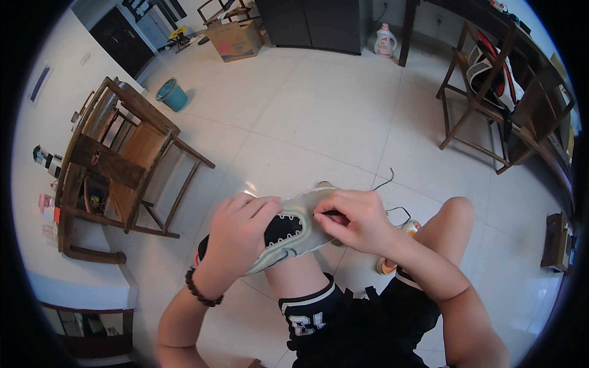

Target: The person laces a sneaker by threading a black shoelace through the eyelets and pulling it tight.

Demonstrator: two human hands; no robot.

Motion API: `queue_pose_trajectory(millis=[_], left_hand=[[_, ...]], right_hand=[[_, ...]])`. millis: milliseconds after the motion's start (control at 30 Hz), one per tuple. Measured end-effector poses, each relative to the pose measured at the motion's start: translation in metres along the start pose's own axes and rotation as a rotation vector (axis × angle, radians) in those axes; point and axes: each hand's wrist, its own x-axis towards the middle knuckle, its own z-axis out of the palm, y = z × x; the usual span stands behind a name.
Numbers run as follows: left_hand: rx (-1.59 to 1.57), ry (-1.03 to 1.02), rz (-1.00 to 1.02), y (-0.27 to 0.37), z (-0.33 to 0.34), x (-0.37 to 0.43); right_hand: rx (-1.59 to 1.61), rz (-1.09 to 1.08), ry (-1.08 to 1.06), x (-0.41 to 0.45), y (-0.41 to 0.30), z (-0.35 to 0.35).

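A grey sneaker (317,225) with a pale green and yellow band around its lacing area is held above my thigh. Its black tongue (283,230) shows between small white lace loops, and no lace runs through them. My left hand (246,225) grips the shoe over its ankle end, partly hiding the opening. Over the toe part, my right hand (352,218) pinches a dark cord (332,213) between thumb and fingers. Thin dark cord of the same look trails out beyond that hand towards the floor; its middle is hidden.
Wooden chairs (133,170) stand at the left, and another wooden chair (478,92) holds a bag at the right. A teal bucket (173,95), a cardboard box (235,41) and a detergent bottle (384,42) stand on the tiled floor (322,119).
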Motion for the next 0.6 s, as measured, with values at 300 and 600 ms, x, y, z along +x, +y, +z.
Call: queue_pose_trajectory(millis=[300, 600], left_hand=[[0.266, 0.208, 0.193, 0.005, 0.013, -0.017], [0.144, 0.078, -0.204, 0.033, 0.028, -0.025]], right_hand=[[0.061, 0.091, 0.043, -0.003, 0.014, 0.013], [0.110, 0.073, 0.007, -0.004, 0.012, 0.031]])
